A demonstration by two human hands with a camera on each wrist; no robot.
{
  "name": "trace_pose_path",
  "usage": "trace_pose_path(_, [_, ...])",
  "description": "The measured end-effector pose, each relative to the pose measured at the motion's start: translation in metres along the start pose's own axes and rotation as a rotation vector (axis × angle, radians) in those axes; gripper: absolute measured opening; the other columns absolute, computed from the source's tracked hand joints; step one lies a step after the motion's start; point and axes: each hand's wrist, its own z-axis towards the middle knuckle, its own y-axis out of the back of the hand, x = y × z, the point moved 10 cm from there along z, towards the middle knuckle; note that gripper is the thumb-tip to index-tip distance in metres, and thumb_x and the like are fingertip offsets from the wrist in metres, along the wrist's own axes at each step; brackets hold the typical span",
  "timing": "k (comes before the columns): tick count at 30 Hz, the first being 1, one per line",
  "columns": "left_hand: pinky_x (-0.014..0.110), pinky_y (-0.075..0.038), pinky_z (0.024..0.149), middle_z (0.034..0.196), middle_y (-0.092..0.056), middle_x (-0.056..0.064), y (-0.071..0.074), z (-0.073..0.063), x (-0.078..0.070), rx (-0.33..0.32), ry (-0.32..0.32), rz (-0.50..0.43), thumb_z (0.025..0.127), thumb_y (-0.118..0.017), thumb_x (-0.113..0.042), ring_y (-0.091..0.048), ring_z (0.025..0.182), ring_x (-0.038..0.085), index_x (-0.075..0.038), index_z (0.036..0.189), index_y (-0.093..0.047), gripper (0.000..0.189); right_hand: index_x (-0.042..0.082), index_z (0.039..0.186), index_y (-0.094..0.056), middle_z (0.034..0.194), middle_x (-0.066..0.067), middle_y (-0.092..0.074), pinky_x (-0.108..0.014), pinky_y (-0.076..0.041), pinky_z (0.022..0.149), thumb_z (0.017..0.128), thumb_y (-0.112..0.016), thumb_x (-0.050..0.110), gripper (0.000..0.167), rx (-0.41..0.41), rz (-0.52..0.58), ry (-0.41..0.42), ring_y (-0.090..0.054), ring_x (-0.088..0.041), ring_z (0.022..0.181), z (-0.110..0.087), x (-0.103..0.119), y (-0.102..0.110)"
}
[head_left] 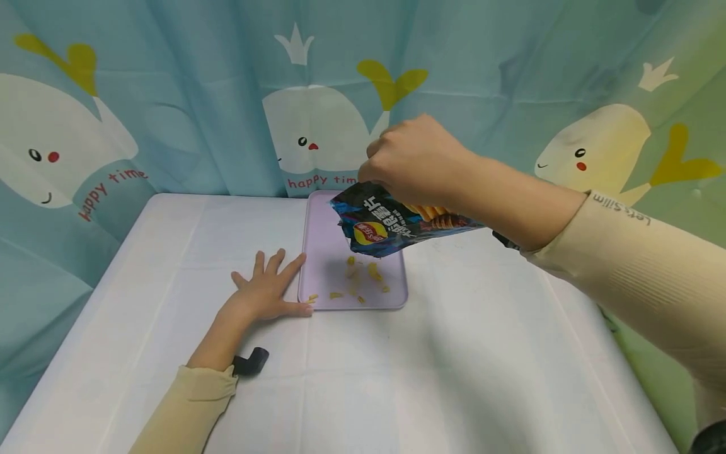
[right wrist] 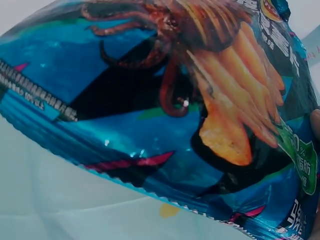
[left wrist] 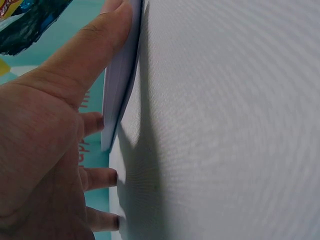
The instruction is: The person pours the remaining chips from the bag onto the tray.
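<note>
A blue and black bag of potato chips [head_left: 397,226] hangs tilted over a shallow lilac tray [head_left: 320,236]. My right hand [head_left: 416,157] grips the bag from above, and the bag's printed front fills most of the right wrist view. Small yellow chip pieces [head_left: 374,272] lie scattered on the near half of the tray. My left hand [head_left: 263,295] is spread at the tray's near left corner, its thumb and forefinger touching the rim. In the left wrist view, the thumb [left wrist: 92,50] rests against the tray's side while other fingertips touch the table.
A white cloth covers the table [head_left: 363,384] under the tray. Behind it hangs a blue-green curtain [head_left: 210,126] printed with white whales. Black straps with small mounts [head_left: 251,362] sit at the wrists.
</note>
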Motion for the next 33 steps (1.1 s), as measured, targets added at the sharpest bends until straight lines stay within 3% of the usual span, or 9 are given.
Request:
trace_pose_path(6, [0.091,-0.006,0.092,0.163,-0.012,0.028,0.001,-0.001,-0.002,-0.009,-0.005,-0.008,0.074,-0.072,-0.071,0.0,0.145,0.062,-0.022,0.16,-0.021,0.111,0.026,0.093,-0.081,0.067,0.003,-0.062,-0.039,-0.042,0.043,0.093,-0.048,0.0,0.042,0.016,-0.009,-0.002,-0.059,-0.02,0.061,0.002,0.001,0.001])
trace_pose_path(11, [0.091,-0.005,0.092,0.163,-0.012,0.028,0.001,0.0,-0.003,-0.01,-0.011,-0.014,0.074,-0.072,-0.071,0.0,0.145,0.062,-0.022,0.16,-0.021,0.111,0.026,0.086,-0.079,0.065,0.003,-0.06,-0.04,-0.042,0.044,0.09,-0.05,-0.001,0.039,0.037,-0.02,-0.004,-0.056,-0.021,0.061,0.004,0.002,0.002])
trace_pose_path(21, [0.091,-0.005,0.092,0.163,-0.012,0.028,-0.001,0.001,-0.002,-0.008,-0.012,-0.01,0.074,-0.071,-0.072,0.001,0.145,0.062,-0.023,0.16,-0.021,0.112,0.025,0.092,-0.078,0.077,0.001,-0.066,-0.042,-0.049,0.052,0.089,-0.053,-0.001,0.036,0.196,-0.087,0.045,-0.059,-0.024,0.07,0.014,0.011,-0.008])
trace_pose_path(26, [0.091,-0.005,0.091,0.163,-0.012,0.028,-0.001,0.002,-0.003,-0.015,-0.016,-0.012,0.074,-0.072,-0.072,0.0,0.144,0.062,-0.023,0.16,-0.021,0.112,0.024,0.089,-0.077,0.075,0.001,-0.065,-0.041,-0.048,0.052,0.088,-0.051,-0.003,0.038,0.186,-0.107,0.088,-0.058,-0.024,0.067,0.018,0.016,-0.007])
trace_pose_path(33, [0.091,-0.005,0.092,0.163,-0.011,0.027,-0.004,0.002,-0.003,0.001,-0.01,-0.009,0.074,-0.071,-0.073,0.001,0.144,0.062,-0.023,0.16,-0.02,0.112,0.025,0.098,-0.079,0.082,0.001,-0.069,-0.041,-0.05,0.055,0.092,-0.053,0.001,0.036,0.218,-0.126,0.127,-0.06,-0.024,0.072,0.021,0.022,-0.009])
